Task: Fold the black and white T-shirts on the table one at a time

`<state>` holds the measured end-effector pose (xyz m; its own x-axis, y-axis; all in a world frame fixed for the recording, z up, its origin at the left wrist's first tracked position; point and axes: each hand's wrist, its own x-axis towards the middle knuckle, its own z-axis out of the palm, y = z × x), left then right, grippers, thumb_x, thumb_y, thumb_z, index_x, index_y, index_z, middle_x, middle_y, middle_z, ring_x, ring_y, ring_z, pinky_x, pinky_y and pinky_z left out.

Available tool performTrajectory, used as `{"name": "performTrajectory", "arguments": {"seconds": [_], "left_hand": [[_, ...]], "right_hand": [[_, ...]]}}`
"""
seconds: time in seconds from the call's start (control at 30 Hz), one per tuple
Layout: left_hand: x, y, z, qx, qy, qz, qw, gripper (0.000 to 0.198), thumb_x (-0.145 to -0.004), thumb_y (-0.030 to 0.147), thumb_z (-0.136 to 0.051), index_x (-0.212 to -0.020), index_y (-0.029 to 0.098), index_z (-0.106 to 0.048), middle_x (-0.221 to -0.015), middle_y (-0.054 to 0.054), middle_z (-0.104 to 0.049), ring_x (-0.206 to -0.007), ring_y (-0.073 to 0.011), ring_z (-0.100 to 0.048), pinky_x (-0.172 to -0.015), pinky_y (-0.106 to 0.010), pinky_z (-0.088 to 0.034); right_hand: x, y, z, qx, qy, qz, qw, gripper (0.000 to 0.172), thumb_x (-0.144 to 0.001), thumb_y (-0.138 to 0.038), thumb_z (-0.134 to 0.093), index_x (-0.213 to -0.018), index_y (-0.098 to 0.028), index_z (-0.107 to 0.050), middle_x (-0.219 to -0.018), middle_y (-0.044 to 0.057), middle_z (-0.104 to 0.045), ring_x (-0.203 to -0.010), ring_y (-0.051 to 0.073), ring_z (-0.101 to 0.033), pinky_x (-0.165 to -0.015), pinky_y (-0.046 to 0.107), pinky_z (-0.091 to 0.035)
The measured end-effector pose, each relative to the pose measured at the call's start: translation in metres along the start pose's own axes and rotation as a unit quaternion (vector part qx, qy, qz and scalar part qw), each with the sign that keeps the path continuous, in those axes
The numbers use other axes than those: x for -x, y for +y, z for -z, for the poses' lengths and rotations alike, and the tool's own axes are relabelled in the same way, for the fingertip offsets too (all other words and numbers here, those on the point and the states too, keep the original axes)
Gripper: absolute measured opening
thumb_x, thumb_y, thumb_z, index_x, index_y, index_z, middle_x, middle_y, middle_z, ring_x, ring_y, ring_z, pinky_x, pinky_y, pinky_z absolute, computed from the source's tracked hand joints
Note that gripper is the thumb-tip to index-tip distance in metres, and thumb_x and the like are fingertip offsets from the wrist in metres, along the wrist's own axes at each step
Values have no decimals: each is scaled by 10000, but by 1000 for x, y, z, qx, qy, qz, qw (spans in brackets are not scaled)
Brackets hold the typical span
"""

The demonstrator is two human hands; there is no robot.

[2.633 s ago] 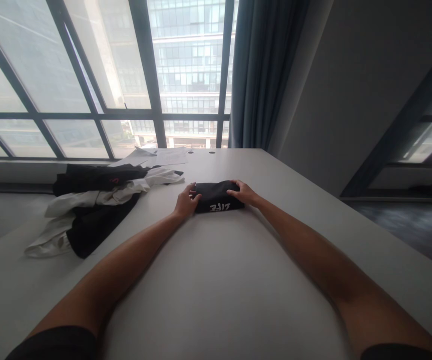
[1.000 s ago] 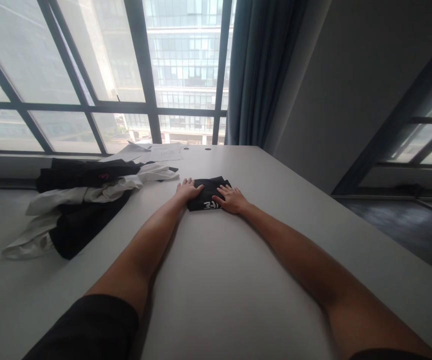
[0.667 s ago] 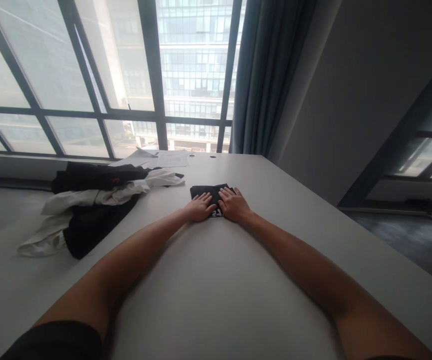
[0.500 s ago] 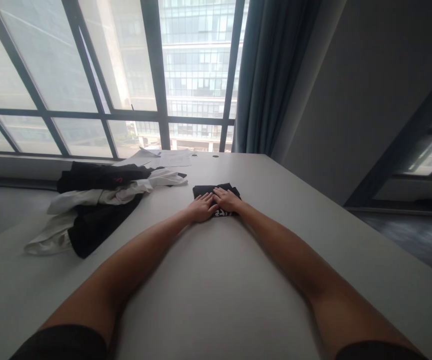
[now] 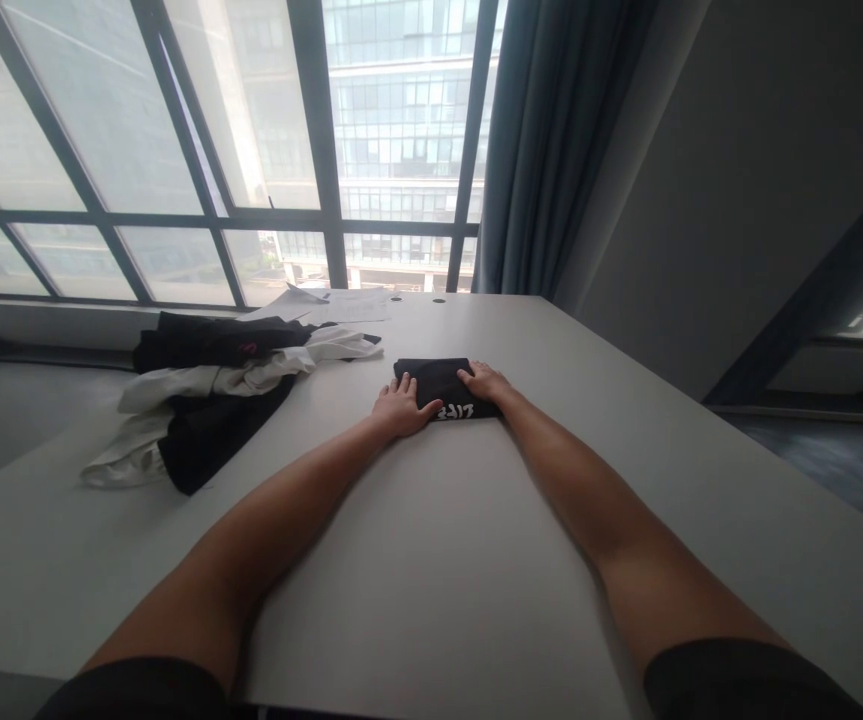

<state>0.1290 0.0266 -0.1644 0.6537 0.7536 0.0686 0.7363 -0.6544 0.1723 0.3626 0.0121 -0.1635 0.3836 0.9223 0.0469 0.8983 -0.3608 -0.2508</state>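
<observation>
A small folded black garment (image 5: pixel 437 378) with white lettering along its near edge lies flat on the white table (image 5: pixel 431 560). My left hand (image 5: pixel 399 406) rests on the garment's left side, fingers spread and thumb reaching toward the lettering. On the opposite side, my right hand (image 5: pixel 486 382) lies over the right edge, its fingers stretched out and partly out of sight. Neither hand lifts the cloth. The middle of the garment shows between the two hands.
To the left, a loose heap of black clothes (image 5: pixel 221 342) and white clothes (image 5: pixel 176 386) lies across the table. Paper sheets (image 5: pixel 341 304) lie at the far end by the window (image 5: pixel 281 210). A blue-grey curtain (image 5: pixel 543 150) hangs beyond the table.
My hands have moved apart from the garment's middle to its left and right sides. More of the black cloth and its white lettering is uncovered. The camera view has shifted slightly.
</observation>
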Motion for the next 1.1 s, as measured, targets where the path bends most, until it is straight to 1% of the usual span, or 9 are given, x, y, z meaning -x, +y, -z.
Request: {"name": "performTrajectory", "arguments": {"seconds": [0.1, 0.17, 0.27, 0.37, 0.47, 0.6, 0.8, 0.97, 1.1], "left_hand": [[-1, -1, -3, 8, 7, 25, 1000, 1021, -883, 817, -194, -1585, 78, -254, -1658, -168, -122, -1522, -353, -171, -1220, -497, -168], [-5, -5, -5, 18, 13, 17, 1000, 966, -912, 780, -188, -1578, 85, -271, -1657, -169, -127, -1524, -338, -172, -1220, -484, -171], [-14, -19, -6, 40, 19, -16, 999, 769, -1003, 611, -161, -1555, 100, -321, -1650, -146, -191, -1519, -272, -221, -1215, -399, -212], [-21, -37, -4, 54, 42, -6, 998, 594, -1043, 415, -160, -1513, 136, -391, -1620, -107, -315, -1482, -201, -323, -1181, -323, -278], [-24, -50, 0, 38, 70, 47, 996, 512, -1038, 337, -202, -1422, 164, -492, -1539, -106, -462, -1405, -196, -447, -1126, -308, -350], [-20, -52, 3, 9, 94, 71, 993, 458, -1035, 342, -238, -1256, 188, -609, -1360, -105, -625, -1240, -228, -591, -1039, -337, -429], [-14, -47, 3, -9, 96, 47, 994, 456, -1038, 339, -245, -1181, 196, -654, -1332, -98, -638, -1258, -224, -567, -1053, -337, -414], [-14, -48, 4, -2, 88, 39, 995, 461, -1042, 355, -253, -1226, 197, -646, -1405, -97, -592, -1338, -212, -501, -1099, -337, -371], [-14, -47, 3, -5, 91, 40, 995, 469, -1041, 369, -251, -1221, 213, -656, -1410, -89, -589, -1340, -215, -495, -1099, -354, -371]], "right_hand": [[18, -8, 5, 4, 121, 30, 992, 565, -1013, -393, -311, -1444, -76, -494, -1514, 185, -465, -1396, 314, -419, -1182, 465, -251], [29, -17, 8, 6, 155, 97, 983, 490, -994, -363, -380, -1377, -127, -574, -1458, 137, -541, -1350, 284, -473, -1177, 422, -279], [44, -38, 9, -5, 101, 235, 967, 432, -975, -409, -467, -1307, -198, -646, -1416, 69, -589, -1297, 234, -533, -1134, 360, -368], [60, -62, 5, 4, 41, 324, 945, 558, -928, -572, -539, -1342, -211, -635, -1468, 75, -541, -1333, 248, -511, -1140, 360, -373], [71, -81, -4, 45, 25, 348, 936, 747, -867, -697, -559, -1429, -205, -567, -1524, 112, -473, -1408, 309, -425, -1183, 429, -305], [72, -86, -11, 74, 35, 324, 943, 654, -947, -658, -446, -1440, -243, -557, -1541, 90, -455, -1423, 312, -403, -1179, 475, -292], [45, -45, -3, 89, 20, 239, 967, 583, -972, -613, -417, -1439, -288, -547, -1562, 52, -432, -1447, 287, -370, -1173, 501, -285], [21, 20, 8, 103, 23, 199, 974, 546, -989, -571, -399, -1449, -306, -529, -1579, 46, -405, -1470, 279, -325, -1184, 546, -221], [12, 77, 18, 132, 30, 127, 983, 517, -991, -553, -404, -1435, -329, -545, -1588, 55, -389, -1487, 295, -280, -1183, 595, -173]]}}
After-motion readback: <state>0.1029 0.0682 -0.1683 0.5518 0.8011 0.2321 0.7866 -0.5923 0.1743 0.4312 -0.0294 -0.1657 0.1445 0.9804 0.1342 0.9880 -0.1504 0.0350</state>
